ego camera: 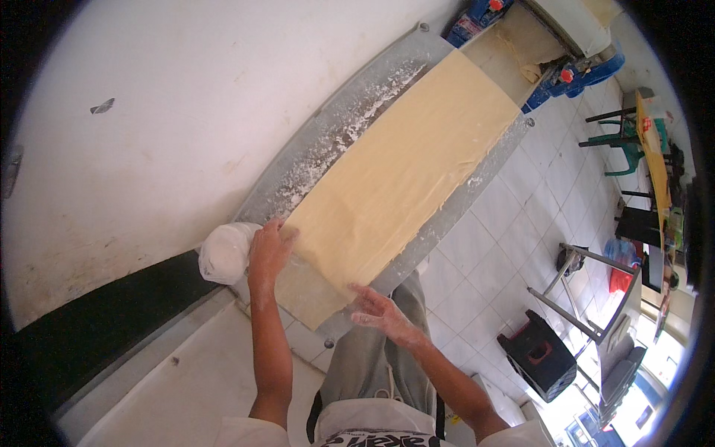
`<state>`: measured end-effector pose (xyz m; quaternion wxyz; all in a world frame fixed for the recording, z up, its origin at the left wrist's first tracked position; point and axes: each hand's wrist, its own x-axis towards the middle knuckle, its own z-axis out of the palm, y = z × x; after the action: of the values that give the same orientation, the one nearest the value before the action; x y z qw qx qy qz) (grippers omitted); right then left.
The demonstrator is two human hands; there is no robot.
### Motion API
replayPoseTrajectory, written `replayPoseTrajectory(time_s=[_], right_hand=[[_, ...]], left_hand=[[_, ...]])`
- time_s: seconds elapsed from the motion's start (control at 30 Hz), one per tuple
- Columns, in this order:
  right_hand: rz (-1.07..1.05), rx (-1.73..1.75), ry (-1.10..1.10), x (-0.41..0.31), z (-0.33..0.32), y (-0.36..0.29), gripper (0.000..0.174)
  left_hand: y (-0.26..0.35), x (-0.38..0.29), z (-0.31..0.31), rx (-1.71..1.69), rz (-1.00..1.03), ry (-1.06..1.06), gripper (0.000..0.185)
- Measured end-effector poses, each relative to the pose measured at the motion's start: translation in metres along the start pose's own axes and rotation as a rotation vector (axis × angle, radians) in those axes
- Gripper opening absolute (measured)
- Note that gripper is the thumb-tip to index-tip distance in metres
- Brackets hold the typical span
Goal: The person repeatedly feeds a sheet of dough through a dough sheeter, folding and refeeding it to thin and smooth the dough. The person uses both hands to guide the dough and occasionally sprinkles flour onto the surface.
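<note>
A long, pale yellow dough sheet (402,162) lies along a floured grey metal table (430,240). Its right long edge is ragged and creased. At the near end, the sheet's upper part stops short of a paler, thin layer (307,293) beneath. My left hand (272,251) grips the near left corner, thumb over the dough and fingers at its edge. At the near right corner, my right hand (385,314) touches the dough with its fingertips, thumb apart; whether it pinches the edge is hidden. Flour dusts both hands.
A blue-framed machine (581,78) with red knobs stands at the table's far end. White plastic-wrapped stuff (226,254) sits beside my left wrist, against the white wall (167,112). To the right, a black crate-like stool (539,357) and metal-framed furniture (564,315) stand on tiled floor.
</note>
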<state>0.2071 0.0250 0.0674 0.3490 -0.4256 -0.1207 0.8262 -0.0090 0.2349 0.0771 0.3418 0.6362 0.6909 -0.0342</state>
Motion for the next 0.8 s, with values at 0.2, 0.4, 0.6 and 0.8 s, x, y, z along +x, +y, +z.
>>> replayPoseTrajectory(time_s=[0.2, 0.4, 0.6, 0.8], right_hand=[[0.01, -0.058, -0.054, 0.006, 0.003, 0.019, 0.075], [0.005, -0.069, -0.005, 0.005, 0.008, 0.015, 0.074], [-0.007, 0.026, 0.075, 0.008, 0.0, 0.012, 0.072], [0.067, -0.064, -0.005, 0.003, 0.005, 0.024, 0.072]], left_hand=[[-0.008, -0.01, 0.0, 0.202, 0.047, 0.046, 0.044], [-0.01, -0.016, 0.006, 0.201, 0.061, 0.111, 0.039], [-0.005, -0.016, 0.009, -0.036, 0.019, 0.076, 0.026], [-0.019, -0.035, 0.01, -0.067, 0.07, 0.155, 0.022]])
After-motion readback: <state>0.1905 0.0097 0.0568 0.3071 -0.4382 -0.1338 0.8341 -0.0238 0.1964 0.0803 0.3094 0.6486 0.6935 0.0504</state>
